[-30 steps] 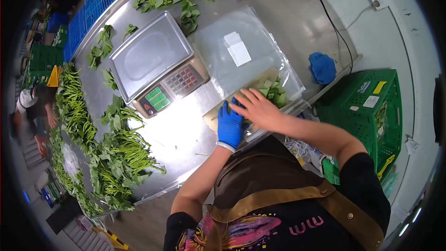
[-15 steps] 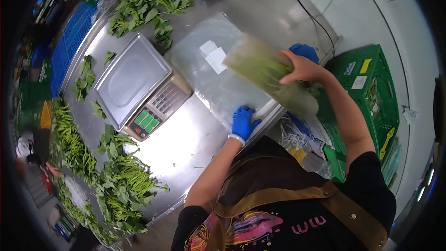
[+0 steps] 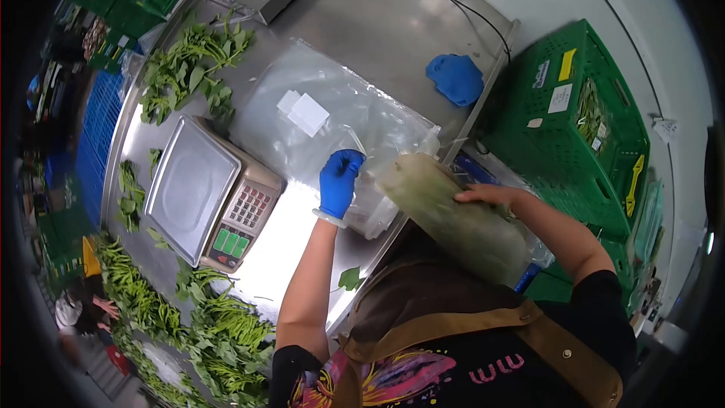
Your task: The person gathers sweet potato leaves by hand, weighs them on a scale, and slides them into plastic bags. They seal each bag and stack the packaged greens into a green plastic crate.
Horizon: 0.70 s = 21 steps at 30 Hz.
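Note:
My right hand (image 3: 487, 195), bare, grips a clear plastic bag of leafy greens (image 3: 445, 215) at the table's front edge. The bag is tilted and smeared by motion. My left hand (image 3: 340, 177), in a blue glove, has its fingers curled together over a stack of clear plastic bags (image 3: 279, 79). A thin whitish strip shows at its fingertips; I cannot tell what they hold. White paper slips (image 3: 308, 115) lie on the bags, beyond my left hand. To the left is a scale (image 3: 192, 185) with a bare metal pan and green displays.
Leafy greens (image 3: 226, 325) lie in piles along the left side of the metal table (image 3: 400, 15). A crumpled blue glove (image 3: 455, 79) is at the right edge. Green crates (image 3: 559, 136) stand at the right. Another person (image 3: 83, 313) is at the lower left.
My left hand has left the table's front edge and curled its fingers over the bags. My right hand has brought the bag of greens nearer my body. The view has shifted.

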Each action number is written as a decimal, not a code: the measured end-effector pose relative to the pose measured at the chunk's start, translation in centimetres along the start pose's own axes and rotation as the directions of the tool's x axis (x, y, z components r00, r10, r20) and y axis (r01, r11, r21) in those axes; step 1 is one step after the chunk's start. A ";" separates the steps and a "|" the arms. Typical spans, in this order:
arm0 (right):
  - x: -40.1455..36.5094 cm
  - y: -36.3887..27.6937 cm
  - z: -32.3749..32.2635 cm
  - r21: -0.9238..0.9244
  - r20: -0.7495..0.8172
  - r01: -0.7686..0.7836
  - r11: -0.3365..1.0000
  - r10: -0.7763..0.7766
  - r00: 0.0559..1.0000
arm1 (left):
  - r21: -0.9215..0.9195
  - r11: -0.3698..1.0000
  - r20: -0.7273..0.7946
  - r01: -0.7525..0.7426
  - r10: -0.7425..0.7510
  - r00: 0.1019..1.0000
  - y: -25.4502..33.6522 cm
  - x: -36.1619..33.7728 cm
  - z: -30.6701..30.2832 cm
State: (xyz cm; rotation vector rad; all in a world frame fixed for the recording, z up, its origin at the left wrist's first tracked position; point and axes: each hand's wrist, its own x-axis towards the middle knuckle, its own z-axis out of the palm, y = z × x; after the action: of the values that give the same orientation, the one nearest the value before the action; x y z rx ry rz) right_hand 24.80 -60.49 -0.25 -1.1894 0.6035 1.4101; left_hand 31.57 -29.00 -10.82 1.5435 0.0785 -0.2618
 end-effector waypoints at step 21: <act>8.2 -7.8 9.5 -0.007 -0.226 0.689 0.725 -0.672 0.705 | 0.329 0.613 0.389 -0.719 0.605 0.694 12.0 -9.5 2.4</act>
State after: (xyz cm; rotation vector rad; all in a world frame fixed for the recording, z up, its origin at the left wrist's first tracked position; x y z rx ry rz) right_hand 30.31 -46.96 -2.20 -1.3253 0.2940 0.6168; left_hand 24.71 -30.21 3.03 1.8836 -0.8173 0.1599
